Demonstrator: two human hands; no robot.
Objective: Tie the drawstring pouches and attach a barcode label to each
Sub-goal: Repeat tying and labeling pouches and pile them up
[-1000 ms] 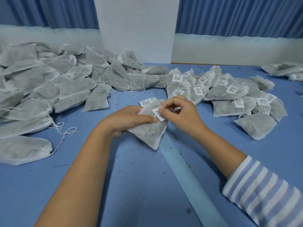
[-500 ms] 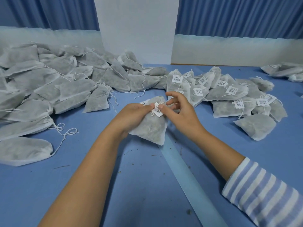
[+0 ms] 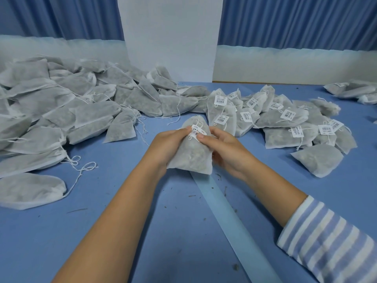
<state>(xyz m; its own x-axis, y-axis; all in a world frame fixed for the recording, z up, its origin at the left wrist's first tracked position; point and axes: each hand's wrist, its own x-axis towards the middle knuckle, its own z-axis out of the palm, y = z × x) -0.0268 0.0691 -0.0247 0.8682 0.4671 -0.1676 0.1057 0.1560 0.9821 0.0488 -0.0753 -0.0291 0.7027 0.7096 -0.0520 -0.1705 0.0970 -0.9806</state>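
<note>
Pouch [image 3: 191, 154], centre frame: gripped by left hand [image 3: 169, 144] and right hand [image 3: 226, 148], thumbs pressing its label [image 3: 196, 131].
Labelled pile [image 3: 285, 123], right of centre: done, apparently the smaller share.
Unlabelled pile [image 3: 61, 111], upper left: larger, strings loose; most work likely remains.
Open room: bare table [image 3: 142, 201] in the foreground; piles near either side.

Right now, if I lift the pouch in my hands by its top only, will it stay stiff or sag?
Probably sag: the pouch looks like thin soft fabric around loose filling. It seems light, since the left hand and right hand hold it loosely near its label.
</note>
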